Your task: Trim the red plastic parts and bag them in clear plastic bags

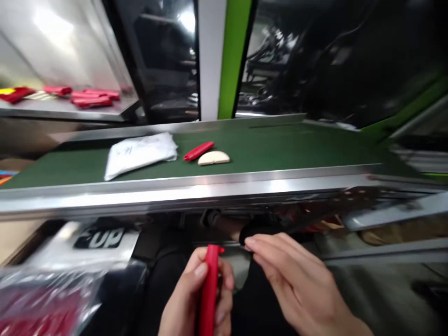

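Red, long, narrow piece (209, 289) gripped between the left hand's (184, 296) thumb and curled fingers — right hand (301, 284) raised just beside, fingers together, loosely extended leftward.

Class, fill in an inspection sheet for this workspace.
Surface: green work surface with metal edging.
Job's things: held red piece; on the green surface, second red piece beside cream half-round piece.
Clutter: white packet on the surface; clear plastic bag at lower left.
Hands: left hand grips the held red piece; right hand apart from it, nothing visible in its grasp.
Cables: nothing clearly seen.
Surroundings: green post, dark panels; red pieces on metal shelf, upper left.
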Action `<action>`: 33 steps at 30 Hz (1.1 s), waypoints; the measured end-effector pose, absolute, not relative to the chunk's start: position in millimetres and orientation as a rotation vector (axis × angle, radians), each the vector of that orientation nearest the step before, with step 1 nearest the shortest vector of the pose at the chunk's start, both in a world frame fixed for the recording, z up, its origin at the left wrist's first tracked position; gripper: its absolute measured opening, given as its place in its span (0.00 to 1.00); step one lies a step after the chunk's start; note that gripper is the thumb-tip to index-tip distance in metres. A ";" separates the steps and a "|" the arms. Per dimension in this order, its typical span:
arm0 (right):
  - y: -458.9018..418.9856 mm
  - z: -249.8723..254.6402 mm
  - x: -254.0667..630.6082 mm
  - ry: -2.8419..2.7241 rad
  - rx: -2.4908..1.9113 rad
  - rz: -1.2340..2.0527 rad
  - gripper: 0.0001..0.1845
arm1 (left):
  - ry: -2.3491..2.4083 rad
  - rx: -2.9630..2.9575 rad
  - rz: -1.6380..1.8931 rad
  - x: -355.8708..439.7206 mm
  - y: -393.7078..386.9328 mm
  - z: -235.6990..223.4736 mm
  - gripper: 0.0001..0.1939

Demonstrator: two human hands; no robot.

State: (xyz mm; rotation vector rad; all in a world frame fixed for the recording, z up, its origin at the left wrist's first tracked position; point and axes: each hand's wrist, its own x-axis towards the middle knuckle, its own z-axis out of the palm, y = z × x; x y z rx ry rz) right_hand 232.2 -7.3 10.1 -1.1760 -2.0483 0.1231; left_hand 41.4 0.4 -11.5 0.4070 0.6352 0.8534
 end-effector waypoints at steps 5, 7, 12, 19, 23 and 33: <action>-9.3 3.4 211.2 -2.123 -1.116 0.147 0.22 | 0.611 0.464 0.990 29.4 -14.7 -16.5 0.12; -9.5 6.0 204.5 -2.130 -1.096 0.112 0.21 | 0.590 0.441 1.001 26.7 -16.0 -19.3 0.11; -9.1 15.0 195.0 -2.142 -1.105 0.066 0.20 | 0.542 0.412 0.979 23.6 -13.1 -19.4 0.10; -5.2 13.2 188.8 -2.134 -1.115 0.037 0.18 | 0.520 0.393 0.954 18.3 -8.4 -17.8 0.09; -4.8 12.3 190.0 -2.123 -1.101 0.048 0.18 | 0.518 0.378 0.949 16.4 -8.0 -18.9 0.09; -3.8 12.0 187.2 -2.148 -1.085 0.062 0.18 | 0.550 0.370 0.935 17.8 -10.8 -21.1 0.10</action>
